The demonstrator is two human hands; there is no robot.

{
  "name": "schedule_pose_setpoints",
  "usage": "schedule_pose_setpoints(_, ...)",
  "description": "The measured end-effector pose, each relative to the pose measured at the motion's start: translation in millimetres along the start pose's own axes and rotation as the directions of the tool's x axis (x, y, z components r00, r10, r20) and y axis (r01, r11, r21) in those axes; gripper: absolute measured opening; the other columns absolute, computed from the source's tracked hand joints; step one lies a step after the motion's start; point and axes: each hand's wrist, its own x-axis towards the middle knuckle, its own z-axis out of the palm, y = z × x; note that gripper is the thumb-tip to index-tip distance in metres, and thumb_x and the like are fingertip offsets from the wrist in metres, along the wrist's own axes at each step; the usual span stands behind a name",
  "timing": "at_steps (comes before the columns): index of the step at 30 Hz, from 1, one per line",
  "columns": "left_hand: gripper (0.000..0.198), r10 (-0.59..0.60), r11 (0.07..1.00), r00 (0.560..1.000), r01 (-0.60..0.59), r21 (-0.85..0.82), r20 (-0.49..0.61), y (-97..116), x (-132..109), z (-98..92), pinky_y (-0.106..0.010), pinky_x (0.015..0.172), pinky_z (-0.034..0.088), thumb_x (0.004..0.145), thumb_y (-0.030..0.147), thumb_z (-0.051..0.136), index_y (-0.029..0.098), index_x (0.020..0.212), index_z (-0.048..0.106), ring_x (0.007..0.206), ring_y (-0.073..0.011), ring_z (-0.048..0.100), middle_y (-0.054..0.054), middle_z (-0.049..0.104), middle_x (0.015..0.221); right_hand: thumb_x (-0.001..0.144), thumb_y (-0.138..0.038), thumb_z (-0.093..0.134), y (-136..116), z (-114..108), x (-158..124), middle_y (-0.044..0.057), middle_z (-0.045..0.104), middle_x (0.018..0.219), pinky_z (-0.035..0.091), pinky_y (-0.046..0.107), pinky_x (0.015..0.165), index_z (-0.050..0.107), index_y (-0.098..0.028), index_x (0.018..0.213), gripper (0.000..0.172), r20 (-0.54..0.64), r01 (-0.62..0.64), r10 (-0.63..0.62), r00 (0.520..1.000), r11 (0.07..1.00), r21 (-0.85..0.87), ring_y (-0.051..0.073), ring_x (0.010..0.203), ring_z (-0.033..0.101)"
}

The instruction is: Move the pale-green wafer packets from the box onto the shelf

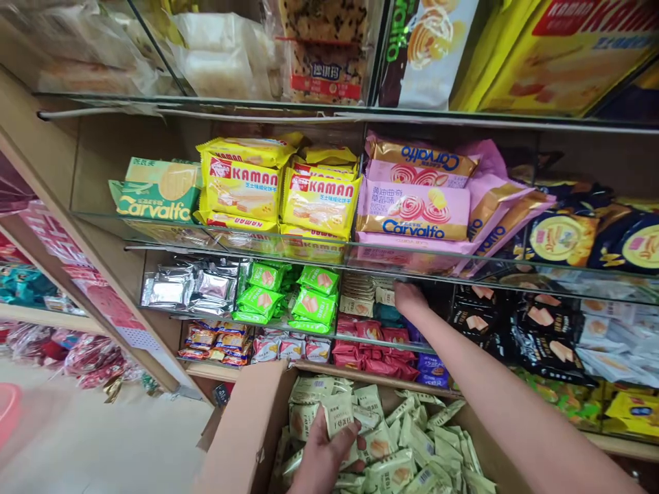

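Observation:
A cardboard box full of pale green snack packets stands below the shelves. My left hand is in the box, its thumb and fingers closed on a pale green snack packet. My right arm crosses above the box, and my right hand is inside a lower shelf compartment. It is against the right end of a row of pale packets standing close together. The fingers of that hand are mostly hidden, so their grip is unclear.
A glass shelf edge runs just above my right hand. Yellow wafer packs and pink cookie packs stand on it. Green packets lie left of my right hand, black packets to its right, and red packets below.

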Motion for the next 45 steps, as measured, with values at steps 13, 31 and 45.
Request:
schedule_pose_setpoints(13, 0.031, -0.039, 0.999, 0.999, 0.040, -0.028, 0.034, 1, 2, 2.1, -0.025, 0.046, 0.044, 0.056, 0.033, 0.071, 0.020, 0.075, 0.051, 0.060, -0.0160, 0.053, 0.000, 0.058, 0.066, 0.071, -0.012, 0.058, 2, 25, 17, 0.019, 0.045, 0.118, 0.039, 0.030, 0.083, 0.043, -0.009, 0.118, 0.050, -0.189, -0.040, 0.086, 0.978, 0.971, 0.234, 0.027, 0.108, 0.046)
schedule_pose_setpoints(31, 0.035, -0.058, 0.991, 0.998, 0.060, -0.117, 0.018, 7, -3, -0.2, -0.031, 0.060, 0.049, 0.060, 0.041, 0.069, 0.019, 0.085, 0.058, 0.078, -0.0222, 0.061, -0.006, 0.064, 0.091, 0.072, -0.014, 0.051, 3, -10, -45, 0.013, 0.051, 0.113, 0.034, 0.033, 0.089, 0.051, -0.014, 0.108, 0.036, -0.299, 0.151, -0.050, 0.953, 0.933, 0.326, 0.026, 0.107, 0.045)
schedule_pose_setpoints(45, 0.035, 0.063, 0.994, 0.966, -0.084, 0.073, 0.253, 41, -2, 28.7, -0.022, 0.045, 0.051, 0.057, 0.029, 0.074, 0.015, 0.085, 0.057, 0.056, -0.0140, 0.061, -0.001, 0.066, 0.068, 0.071, -0.045, 0.058, 24, 56, -210, -0.001, 0.055, 0.060, 0.038, 0.021, 0.048, 0.062, -0.017, 0.073, 0.028, 0.122, -0.120, -0.020, 0.992, 0.100, 0.988, 0.011, 0.054, 0.047)
